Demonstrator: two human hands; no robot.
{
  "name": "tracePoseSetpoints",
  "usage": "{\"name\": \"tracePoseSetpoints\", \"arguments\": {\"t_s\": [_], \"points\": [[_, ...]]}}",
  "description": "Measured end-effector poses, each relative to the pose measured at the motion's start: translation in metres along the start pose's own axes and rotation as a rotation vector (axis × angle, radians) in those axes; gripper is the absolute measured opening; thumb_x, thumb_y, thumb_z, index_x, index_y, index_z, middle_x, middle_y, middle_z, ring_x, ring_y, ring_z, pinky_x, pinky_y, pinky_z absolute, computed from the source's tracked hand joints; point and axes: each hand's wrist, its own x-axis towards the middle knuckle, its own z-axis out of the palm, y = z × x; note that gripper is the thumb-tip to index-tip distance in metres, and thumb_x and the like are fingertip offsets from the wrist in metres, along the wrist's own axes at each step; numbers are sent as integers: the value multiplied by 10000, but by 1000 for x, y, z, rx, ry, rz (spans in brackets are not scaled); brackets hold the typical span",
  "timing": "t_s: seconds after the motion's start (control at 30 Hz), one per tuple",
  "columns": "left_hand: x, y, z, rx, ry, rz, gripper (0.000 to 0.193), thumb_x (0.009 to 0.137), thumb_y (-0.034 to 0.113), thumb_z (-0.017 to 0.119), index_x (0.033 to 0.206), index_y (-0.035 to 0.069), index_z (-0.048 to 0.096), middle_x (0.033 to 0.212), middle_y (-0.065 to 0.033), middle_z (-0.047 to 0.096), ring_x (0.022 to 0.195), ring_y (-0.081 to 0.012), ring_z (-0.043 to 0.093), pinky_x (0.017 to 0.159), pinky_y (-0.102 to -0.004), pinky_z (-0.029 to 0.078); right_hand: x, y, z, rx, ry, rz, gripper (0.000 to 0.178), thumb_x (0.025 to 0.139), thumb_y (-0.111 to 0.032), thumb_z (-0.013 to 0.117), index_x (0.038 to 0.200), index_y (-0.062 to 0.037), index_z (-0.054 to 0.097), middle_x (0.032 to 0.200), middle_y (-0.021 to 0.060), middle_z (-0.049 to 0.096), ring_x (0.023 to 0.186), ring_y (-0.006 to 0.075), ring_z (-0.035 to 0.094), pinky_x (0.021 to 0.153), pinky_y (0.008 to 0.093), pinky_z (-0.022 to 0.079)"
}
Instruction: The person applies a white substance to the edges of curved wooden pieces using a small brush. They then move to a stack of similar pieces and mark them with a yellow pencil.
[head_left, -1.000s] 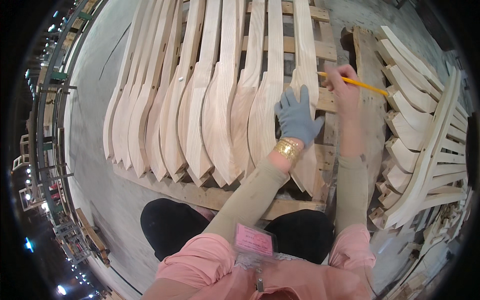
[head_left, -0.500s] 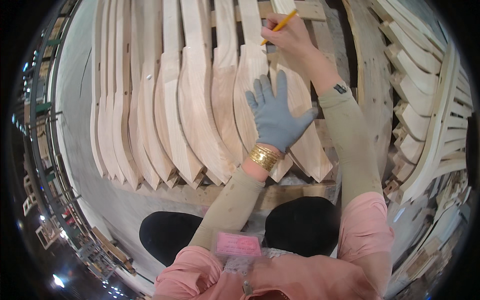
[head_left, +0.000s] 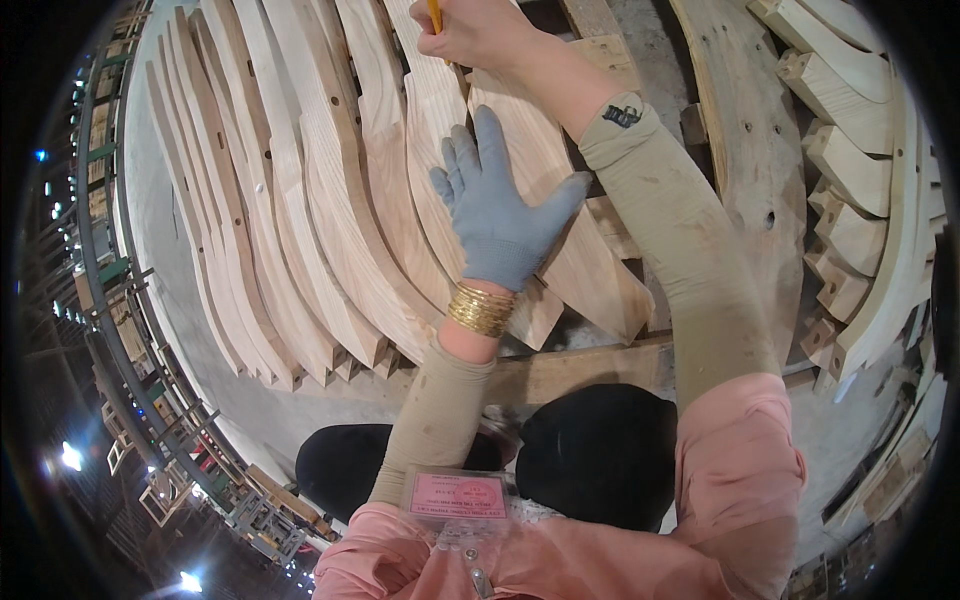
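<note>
A row of curved, pale wooden pieces point(head_left: 365, 245), shaped like furniture legs, lies side by side in front of me. My left hand point(head_left: 505, 212), in a grey glove, rests flat over the pieces right of the middle, fingers spread and thumb pointing right. At the top edge, my right hand point(head_left: 478, 35) is bare and closed around a yellow pencil point(head_left: 435, 14). The pencil slants over one piece's upper part, partly cut off by the frame edge. Whether its tip touches the wood I cannot tell.
The pieces lie on a wooden pallet point(head_left: 600, 372) on a grey floor. To the right, beyond a wide rough plank point(head_left: 755, 150), more curved wooden pieces point(head_left: 850, 165) are stacked. Metal racking point(head_left: 112, 235) runs along the left. My knees point(head_left: 600, 455) are close to the pallet's near edge.
The view has tilted and shifted, so the row of wood appears slanted. In the picture, both hands are farther left and higher; the right hand, still holding the pencil, has reached the top edge.
</note>
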Motion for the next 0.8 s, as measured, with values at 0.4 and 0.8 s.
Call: {"name": "tracePoseSetpoints", "arguments": {"t_s": [0.4,0.8], "points": [[2,-2,0,-63,-23,4,1074,669,606,663,1417,-19,211,1393,-354,244,1329,-485,184,1088,-546,79,1,0,4,55,16,10,84,651,-104,595,616,-34,566,631,217,572,648,396,584,611,469,465],[1,-3,0,-66,-24,2,1085,672,619,653,1417,-27,201,1394,-357,241,1328,-487,184,1090,-543,70,0,0,1,83,-36,22,95,644,-98,602,605,-30,547,614,203,563,656,387,586,610,449,465]]}}
